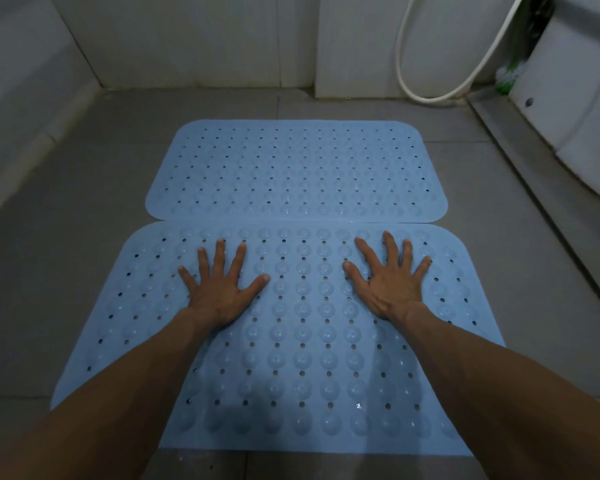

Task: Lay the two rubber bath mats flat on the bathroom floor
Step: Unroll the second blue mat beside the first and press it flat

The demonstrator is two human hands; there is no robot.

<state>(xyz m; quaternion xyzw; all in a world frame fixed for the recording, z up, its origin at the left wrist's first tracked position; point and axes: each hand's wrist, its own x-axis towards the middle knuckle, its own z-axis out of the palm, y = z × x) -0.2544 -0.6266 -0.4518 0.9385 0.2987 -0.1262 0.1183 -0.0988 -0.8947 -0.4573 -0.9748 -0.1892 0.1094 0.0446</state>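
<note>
Two light-blue rubber bath mats with holes and round suction bumps lie flat on the grey tiled floor, long edges touching. The far mat [297,171] lies toward the back wall. The near mat [302,341] lies in front of me. My left hand [219,289] presses palm-down on the near mat's left half, fingers spread and straight. My right hand [390,282] presses palm-down on its right half, fingers spread the same way. Neither hand holds anything.
White tiled walls [187,39] stand behind and to the left. A white toilet [575,98] stands at the right on a raised step, with a white hose [426,95] looping beside it and a green brush [508,79] at its base. Grey floor tiles [66,209] surround the mats.
</note>
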